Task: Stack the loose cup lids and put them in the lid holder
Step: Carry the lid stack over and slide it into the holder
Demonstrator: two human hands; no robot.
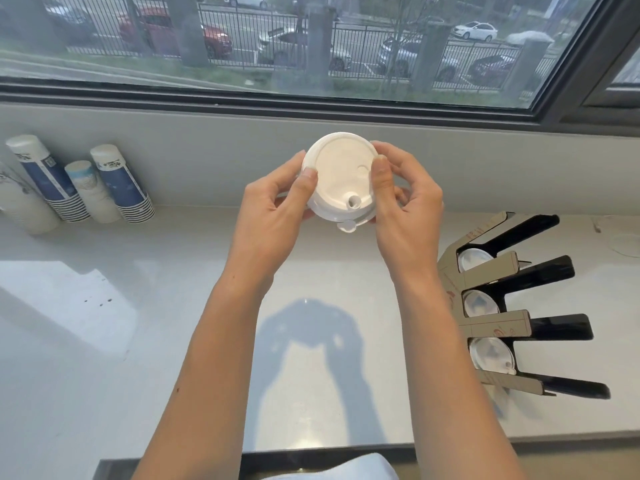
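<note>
Lids (337, 178) between hands (273, 216), holder (498, 320) right.

A glossy white counter (104, 341) runs beneath a pale grey sill wall (173, 140) and a wide dark-framed window (277, 95) that looks out on a black railing fence (242, 32), grass and parked cars (474, 31), daylight throwing soft shadows across the countertop.

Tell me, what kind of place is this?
Probably a café or office drinks counter by a street-side window: stacks of paper cups stand on the white counter, a lid holder sits at the right, and both hands hold white cup lids.
</note>
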